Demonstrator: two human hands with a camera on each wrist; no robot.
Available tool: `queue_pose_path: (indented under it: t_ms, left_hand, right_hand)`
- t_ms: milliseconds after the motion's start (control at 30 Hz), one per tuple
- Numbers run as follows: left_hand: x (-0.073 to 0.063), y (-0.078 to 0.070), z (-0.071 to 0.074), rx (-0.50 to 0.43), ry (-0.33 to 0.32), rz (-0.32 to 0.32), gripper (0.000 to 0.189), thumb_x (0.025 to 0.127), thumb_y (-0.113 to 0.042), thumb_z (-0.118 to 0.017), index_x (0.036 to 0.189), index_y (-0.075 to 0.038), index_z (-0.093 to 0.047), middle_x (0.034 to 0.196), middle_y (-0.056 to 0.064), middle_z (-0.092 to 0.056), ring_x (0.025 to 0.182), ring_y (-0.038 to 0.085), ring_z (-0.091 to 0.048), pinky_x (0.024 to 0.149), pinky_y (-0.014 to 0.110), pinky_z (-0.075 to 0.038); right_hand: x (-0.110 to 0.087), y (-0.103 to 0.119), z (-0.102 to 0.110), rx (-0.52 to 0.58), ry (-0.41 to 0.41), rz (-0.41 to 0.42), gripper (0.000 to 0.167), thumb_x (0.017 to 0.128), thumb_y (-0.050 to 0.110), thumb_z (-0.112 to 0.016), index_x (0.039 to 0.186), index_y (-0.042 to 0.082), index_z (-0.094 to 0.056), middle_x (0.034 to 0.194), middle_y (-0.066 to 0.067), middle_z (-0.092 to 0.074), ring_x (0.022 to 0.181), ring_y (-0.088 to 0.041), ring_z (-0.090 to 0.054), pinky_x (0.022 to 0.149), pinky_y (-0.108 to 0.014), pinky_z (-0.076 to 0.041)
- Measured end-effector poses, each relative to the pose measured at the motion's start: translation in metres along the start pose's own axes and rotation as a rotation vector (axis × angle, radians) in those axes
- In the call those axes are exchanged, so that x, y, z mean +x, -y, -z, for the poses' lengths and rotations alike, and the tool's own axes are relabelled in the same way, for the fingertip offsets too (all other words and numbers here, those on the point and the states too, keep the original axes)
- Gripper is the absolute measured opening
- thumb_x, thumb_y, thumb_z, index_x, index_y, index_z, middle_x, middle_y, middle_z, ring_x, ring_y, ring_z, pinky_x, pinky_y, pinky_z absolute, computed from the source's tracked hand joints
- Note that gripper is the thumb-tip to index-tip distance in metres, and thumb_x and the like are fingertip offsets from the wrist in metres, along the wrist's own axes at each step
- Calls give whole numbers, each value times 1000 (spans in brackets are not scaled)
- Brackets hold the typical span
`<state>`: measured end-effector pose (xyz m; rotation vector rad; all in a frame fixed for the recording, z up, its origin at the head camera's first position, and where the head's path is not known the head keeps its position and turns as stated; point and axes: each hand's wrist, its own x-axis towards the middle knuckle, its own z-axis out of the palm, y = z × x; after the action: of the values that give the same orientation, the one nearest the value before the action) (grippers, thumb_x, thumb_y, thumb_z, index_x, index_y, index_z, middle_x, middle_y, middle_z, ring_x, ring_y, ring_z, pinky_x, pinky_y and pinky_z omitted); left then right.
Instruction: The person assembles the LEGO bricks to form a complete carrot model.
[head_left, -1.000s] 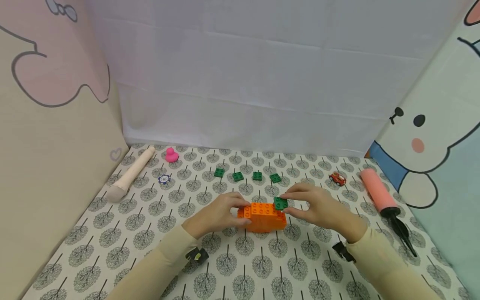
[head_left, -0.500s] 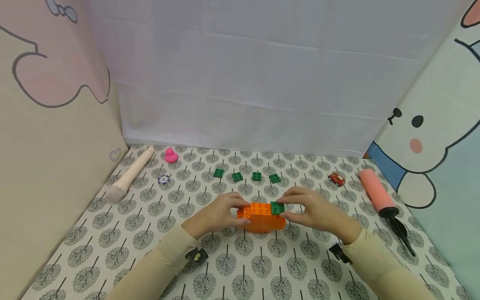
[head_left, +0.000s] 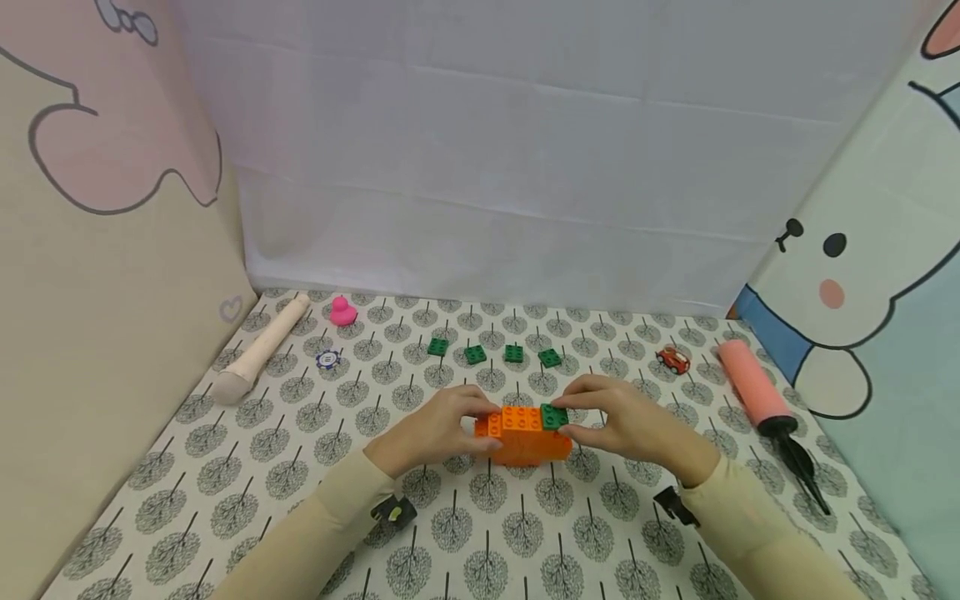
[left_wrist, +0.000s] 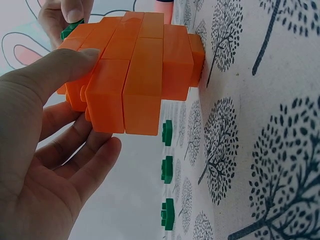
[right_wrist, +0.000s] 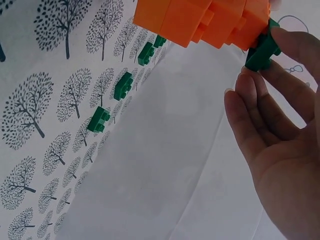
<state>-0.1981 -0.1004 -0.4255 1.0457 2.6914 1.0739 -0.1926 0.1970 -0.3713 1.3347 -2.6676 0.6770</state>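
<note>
An orange stack of toy building bricks (head_left: 525, 446), wider in the middle than at its foot, stands on the patterned cloth in the head view. My left hand (head_left: 442, 425) grips its left end, thumb on the near side, as the left wrist view also shows on the orange bricks (left_wrist: 142, 75). Between thumb and fingers, my right hand (head_left: 626, 421) pinches a small green brick (head_left: 554, 417) at the top right end of the stack. In the right wrist view the green brick (right_wrist: 262, 50) sits tilted against the orange studs, its hollow underside partly showing.
Several loose green bricks (head_left: 513, 353) lie in a row behind the stack. A pale club-shaped object (head_left: 262, 346), a pink rubber duck (head_left: 342, 311) and a blue-and-white chip (head_left: 327, 359) lie at left. At right are a red toy car (head_left: 673, 359) and a pink hand pump (head_left: 757, 387).
My right hand has moved slightly left and brought the green brick from the stack's right corner onto its top end. The left hand keeps its grip in place.
</note>
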Motion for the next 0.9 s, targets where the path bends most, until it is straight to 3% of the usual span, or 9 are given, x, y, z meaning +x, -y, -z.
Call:
queue_pose_path:
  t_ms: [300, 900]
  left_hand:
    - [0, 3, 1, 30, -11, 1, 47, 85, -34, -79, 124, -11, -70, 109, -5, -65, 97, 9, -57, 87, 34, -54]
    - [0, 3, -2, -5, 1, 3, 46, 86, -32, -78, 125, -11, -70, 106, -8, -63, 95, 7, -57, 86, 36, -55]
  right_hand:
    - [7, 6, 4, 2, 40, -13, 33, 89, 14, -74, 120, 4, -72, 110, -3, -66, 91, -12, -60, 75, -29, -55]
    - [0, 2, 1, 4, 16, -29, 32, 89, 20, -76, 119, 10, -72, 111, 1, -66, 93, -10, -61, 76, -29, -55]
